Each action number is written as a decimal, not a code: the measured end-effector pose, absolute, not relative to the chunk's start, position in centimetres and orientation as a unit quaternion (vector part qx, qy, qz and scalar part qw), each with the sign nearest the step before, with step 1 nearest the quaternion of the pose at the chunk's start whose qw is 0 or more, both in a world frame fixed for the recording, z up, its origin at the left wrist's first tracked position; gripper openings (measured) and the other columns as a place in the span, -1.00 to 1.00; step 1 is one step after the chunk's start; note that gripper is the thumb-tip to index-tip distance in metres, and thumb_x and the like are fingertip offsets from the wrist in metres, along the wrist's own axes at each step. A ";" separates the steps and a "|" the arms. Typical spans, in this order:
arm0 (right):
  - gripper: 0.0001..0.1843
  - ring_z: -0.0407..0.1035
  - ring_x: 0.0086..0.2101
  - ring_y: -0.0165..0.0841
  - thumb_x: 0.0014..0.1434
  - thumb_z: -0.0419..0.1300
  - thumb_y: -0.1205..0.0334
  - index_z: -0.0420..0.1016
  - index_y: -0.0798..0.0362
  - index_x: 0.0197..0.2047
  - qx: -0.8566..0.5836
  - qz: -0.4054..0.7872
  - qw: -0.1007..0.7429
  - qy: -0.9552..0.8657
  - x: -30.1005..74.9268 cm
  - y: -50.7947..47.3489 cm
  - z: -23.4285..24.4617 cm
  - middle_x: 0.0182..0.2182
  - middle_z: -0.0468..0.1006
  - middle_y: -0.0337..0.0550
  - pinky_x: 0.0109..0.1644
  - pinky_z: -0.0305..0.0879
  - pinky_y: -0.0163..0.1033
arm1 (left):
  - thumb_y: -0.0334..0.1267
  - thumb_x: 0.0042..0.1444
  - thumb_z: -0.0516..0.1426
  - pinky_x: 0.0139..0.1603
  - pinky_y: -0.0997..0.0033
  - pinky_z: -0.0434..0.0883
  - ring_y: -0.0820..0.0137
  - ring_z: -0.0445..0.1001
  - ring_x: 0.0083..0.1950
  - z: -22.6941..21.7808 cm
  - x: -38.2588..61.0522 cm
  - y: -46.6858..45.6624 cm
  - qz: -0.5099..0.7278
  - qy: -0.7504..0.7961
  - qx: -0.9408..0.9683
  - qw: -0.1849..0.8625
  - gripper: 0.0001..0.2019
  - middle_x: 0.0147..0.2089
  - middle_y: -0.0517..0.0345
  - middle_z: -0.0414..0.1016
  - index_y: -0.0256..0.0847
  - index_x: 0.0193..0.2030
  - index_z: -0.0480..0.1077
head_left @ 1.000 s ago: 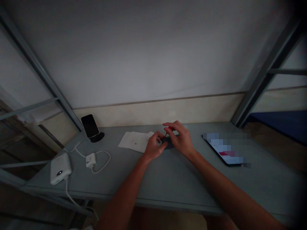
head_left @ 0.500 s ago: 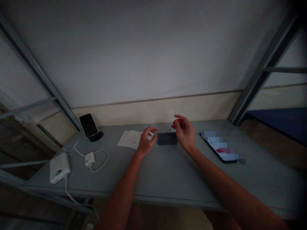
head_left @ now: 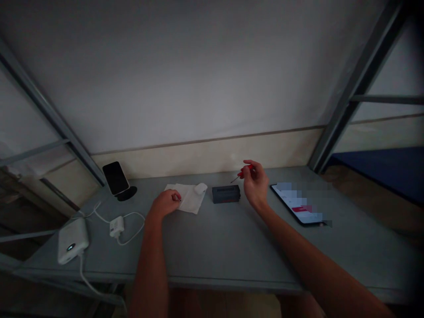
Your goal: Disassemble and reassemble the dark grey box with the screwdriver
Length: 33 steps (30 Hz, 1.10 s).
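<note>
In my right hand [head_left: 255, 182] is a small screwdriver [head_left: 240, 175] with a red handle, my fingers closed round it. Its thin shaft slants down to the left, the tip a little above the desk behind a dark box. This dark box [head_left: 226, 194], with a row of slots along its top, stands on the desk just left of that hand. Over the left part of a white tissue [head_left: 190, 202] is my left hand [head_left: 166, 203], fingertips pressed together. A tiny dark spot shows at those fingertips; I cannot make out what they hold. On the tissue's far right corner lies a small white object [head_left: 200, 188].
To the right a lit phone [head_left: 298, 205] lies flat on the grey desk [head_left: 205, 251]. At the left are a dark-screened device [head_left: 115, 178] on a round stand, a white charger [head_left: 116, 226] with its cable, and a white power bank [head_left: 73, 240]. Metal posts frame both sides.
My left hand has left the dark box's side and moved left onto the tissue, its fingers closing. My right hand still holds the screwdriver near the box. The view has shifted slightly.
</note>
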State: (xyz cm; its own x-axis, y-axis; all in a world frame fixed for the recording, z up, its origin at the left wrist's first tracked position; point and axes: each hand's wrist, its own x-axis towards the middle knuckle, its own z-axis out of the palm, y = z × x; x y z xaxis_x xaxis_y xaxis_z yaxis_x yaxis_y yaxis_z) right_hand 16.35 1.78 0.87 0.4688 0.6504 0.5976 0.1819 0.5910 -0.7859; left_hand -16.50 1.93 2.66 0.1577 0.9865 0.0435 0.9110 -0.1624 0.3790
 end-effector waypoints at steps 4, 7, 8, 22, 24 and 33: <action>-0.69 0.48 -0.41 -0.38 0.33 0.13 0.05 0.46 0.02 0.04 -0.428 0.150 0.748 -0.484 16.4 1.7 1.1 -0.38 0.49 -0.24 -0.28 0.40 -0.23 | -0.47 -0.02 0.14 -0.16 0.45 0.35 0.37 0.49 -0.23 2.6 -16.3 2.0 0.142 0.626 0.756 0.126 -0.76 -0.23 0.09 0.57 -0.20 -0.24 0.58; -0.71 0.48 -0.41 -0.38 0.33 0.13 0.06 0.46 0.01 0.03 -0.428 0.157 0.750 -0.480 16.4 1.7 1.1 -0.38 0.49 -0.24 -0.28 0.39 -0.22 | -0.43 -0.01 0.15 -0.17 0.46 0.35 0.38 0.49 -0.24 2.4 -16.5 2.1 0.142 0.619 0.763 0.123 -0.78 -0.23 0.10 0.56 -0.19 -0.25 0.57; -0.71 0.48 -0.42 -0.37 0.32 0.14 0.07 0.46 0.01 0.03 -0.427 0.160 0.749 -0.480 16.4 1.7 1.1 -0.38 0.49 -0.24 -0.28 0.39 -0.22 | -0.42 -0.02 0.15 -0.17 0.46 0.35 0.38 0.49 -0.24 2.4 -16.6 2.1 0.142 0.618 0.764 0.119 -0.79 -0.23 0.10 0.55 -0.18 -0.26 0.57; -0.72 0.49 -0.41 -0.37 0.33 0.14 0.09 0.47 0.00 0.03 -0.424 0.158 0.741 -0.497 16.5 1.7 1.2 -0.38 0.49 -0.26 -0.29 0.39 -0.23 | -0.38 0.23 0.05 -0.10 0.38 0.32 0.31 0.46 -0.18 0.7 -14.7 3.5 0.204 0.601 0.770 0.065 -0.84 -0.23 -0.04 0.53 -0.27 -0.30 0.45; -0.73 0.49 -0.41 -0.37 0.32 0.14 0.09 0.46 -0.01 0.03 -0.423 0.154 0.742 -0.497 16.5 1.7 1.2 -0.37 0.49 -0.25 -0.29 0.39 -0.23 | -0.37 0.29 -0.01 -0.08 0.39 0.31 0.32 0.45 -0.17 0.5 -14.4 3.7 0.240 0.600 0.760 0.070 -0.80 -0.23 -0.03 0.52 -0.26 -0.28 0.43; -0.71 0.47 -0.41 -0.36 0.32 0.14 0.09 0.46 0.00 0.04 -0.425 0.156 0.740 -0.498 16.6 1.9 1.3 -0.40 0.49 -0.25 -0.29 0.39 -0.22 | -0.30 0.28 -0.09 -0.30 0.41 0.16 0.37 0.32 -0.36 1.0 -13.5 3.6 0.302 0.625 0.715 0.085 -0.69 -0.47 0.14 0.37 -0.19 -0.49 0.29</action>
